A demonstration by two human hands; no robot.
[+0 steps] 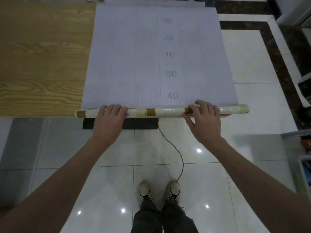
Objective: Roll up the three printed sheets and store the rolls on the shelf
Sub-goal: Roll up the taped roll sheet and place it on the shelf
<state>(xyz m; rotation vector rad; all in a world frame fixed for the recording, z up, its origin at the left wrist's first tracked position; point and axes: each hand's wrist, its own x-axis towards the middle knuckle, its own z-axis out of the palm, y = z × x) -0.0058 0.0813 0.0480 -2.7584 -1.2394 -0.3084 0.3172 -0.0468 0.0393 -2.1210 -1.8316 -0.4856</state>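
Early on: left hand and right hand curl fingers over the roll; most of the printed sheet lies flat on the tabletop, shelving yet to come

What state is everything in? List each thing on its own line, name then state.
printed sheet: mostly flat, near end rolled up.
roll: thin, coloured print facing outward.
left hand: fingers curled over the roll.
right hand: fingers curled over the roll, thumb spread.
wooden table: carrying the sheet on its right part.
cable: slack, trailing across the floor.
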